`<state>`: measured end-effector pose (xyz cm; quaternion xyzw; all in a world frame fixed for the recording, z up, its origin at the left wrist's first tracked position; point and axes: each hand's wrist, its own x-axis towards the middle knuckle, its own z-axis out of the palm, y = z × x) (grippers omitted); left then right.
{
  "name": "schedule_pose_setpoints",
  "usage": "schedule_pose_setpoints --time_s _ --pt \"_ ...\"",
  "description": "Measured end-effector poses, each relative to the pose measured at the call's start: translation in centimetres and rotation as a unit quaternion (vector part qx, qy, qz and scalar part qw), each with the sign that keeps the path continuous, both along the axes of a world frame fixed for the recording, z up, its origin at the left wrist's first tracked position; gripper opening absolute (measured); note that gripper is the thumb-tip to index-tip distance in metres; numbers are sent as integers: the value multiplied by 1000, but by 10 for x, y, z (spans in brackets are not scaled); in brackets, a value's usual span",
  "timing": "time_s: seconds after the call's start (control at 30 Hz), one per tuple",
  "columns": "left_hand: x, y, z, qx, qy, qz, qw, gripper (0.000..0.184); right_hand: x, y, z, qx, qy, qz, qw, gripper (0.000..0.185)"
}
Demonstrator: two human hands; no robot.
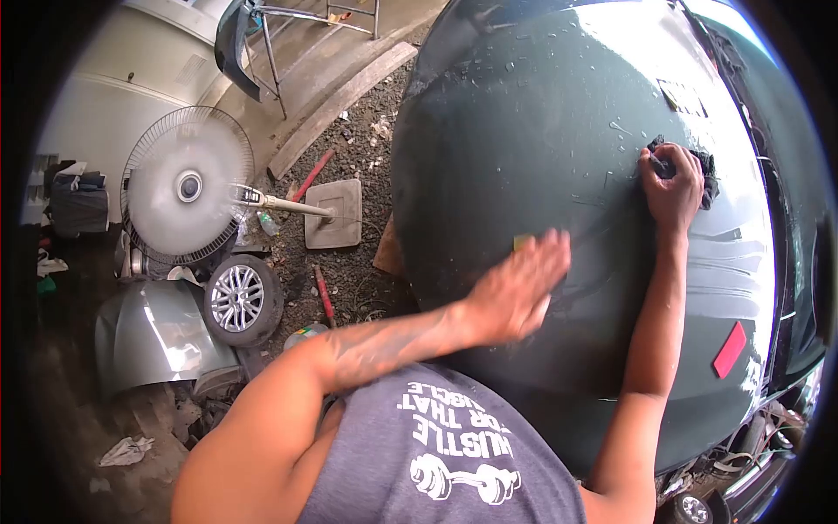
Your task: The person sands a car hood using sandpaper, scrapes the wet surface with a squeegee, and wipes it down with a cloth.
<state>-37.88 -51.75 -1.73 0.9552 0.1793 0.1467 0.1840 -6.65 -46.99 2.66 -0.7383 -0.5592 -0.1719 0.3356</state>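
A dark green car hood [489, 131], wet with droplets and streaks, fills the middle. My left hand [521, 288] lies flat over its lower middle, fingers stretched out and slightly blurred. A small yellow piece [522, 242] shows at the edge of that hand; whether it lies under the fingers cannot be made out. Farther right, my right hand [674, 188] has its fingers closed on a crumpled black cloth [709, 179] against the hood. A red rectangular pad [729, 349] rests on the hood's right part, below the right hand.
A standing fan [189, 186] with a square base [349, 214] is at the left. Below it are a wheel [237, 299] and a loose body panel [170, 336]. A metal stand [271, 61] is at the upper left. Red-handled tools lie on the gravel.
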Motion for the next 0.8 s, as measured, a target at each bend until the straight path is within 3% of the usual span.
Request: schedule_pose_setpoints --time_s 0.07,0.17,0.27,0.4,0.47,0.53,0.6,0.67,0.7,0.73,0.8 --pt "-15 -4 9 -15 -15 -47 999 73 -2 2 -2 17 -13 -4 1000 19" --pt "9 83 19 -16 -85 42 995 60 -5 -2 3 4 -14 -7 1000 19" --pt "27 134 -5 74 -122 155 978 57 1 -1 0 0 -21 1 1000 19" --pt "-51 32 -15 -40 -15 -30 999 64 1 2 -3 13 -7 -6 1000 19" --pt "-43 77 -10 -54 -76 21 995 61 -1 -1 0 -1 -18 -3 1000 19" --pt "-22 154 -20 8 -121 123 985 63 -1 -1 -1 2 -13 2 1000 19" --pt "-14 152 -22 9 -115 183 976 60 2 0 -2 2 -17 3 1000 19" --pt "-43 81 -21 -24 -125 105 986 63 1 0 1 17 -16 5 1000 19" --pt "-60 50 -19 -37 -44 49 997 65 -2 0 -2 17 -5 4 1000 19" --pt "-75 47 -23 -90 -36 18 995 66 -2 3 -1 16 -2 7 1000 19" --pt "-66 97 -19 -62 -83 49 993 63 -3 -1 2 -2 -8 5 1000 19"
